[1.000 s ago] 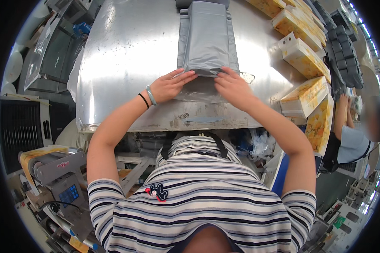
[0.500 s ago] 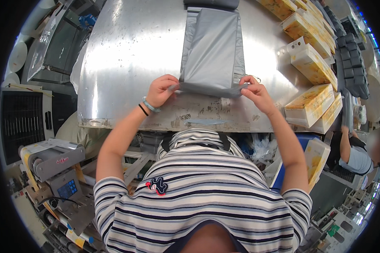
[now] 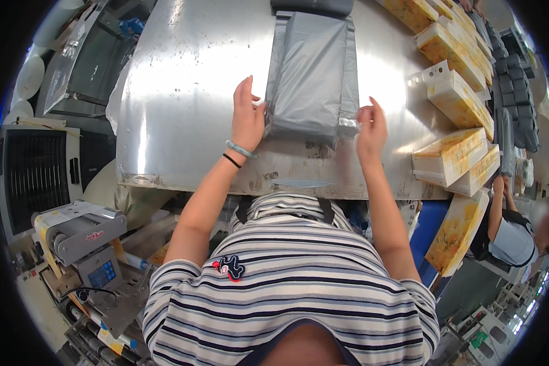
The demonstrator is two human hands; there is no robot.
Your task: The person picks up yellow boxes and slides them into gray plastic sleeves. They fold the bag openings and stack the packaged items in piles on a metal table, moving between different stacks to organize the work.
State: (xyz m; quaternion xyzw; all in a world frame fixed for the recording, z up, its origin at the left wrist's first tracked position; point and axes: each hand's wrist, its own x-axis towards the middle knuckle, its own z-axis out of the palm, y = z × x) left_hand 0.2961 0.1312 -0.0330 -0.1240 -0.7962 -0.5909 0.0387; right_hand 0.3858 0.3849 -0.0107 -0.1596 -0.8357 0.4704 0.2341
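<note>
The grey bag (image 3: 314, 73) lies flat on the steel table (image 3: 183, 91), looking light, soft and slippery. Left hand (image 3: 247, 119) and right hand (image 3: 371, 128), both open, flank its near corners, the best hold.

- The bag (image 3: 314, 76) lies flat on the bench (image 3: 189, 91), about midway between its left and right edges, its near end short of the front edge.
- My left hand (image 3: 247, 119) is at the bag's near left corner, touching it; my right hand (image 3: 372, 125) is at its near right corner.
- A second bag (image 3: 311, 6) lies behind the first, at the far edge.
- Boxes (image 3: 457, 104) line the bench's right edge, front to back.
- A machine (image 3: 82, 241) stands below the front left corner.
</note>
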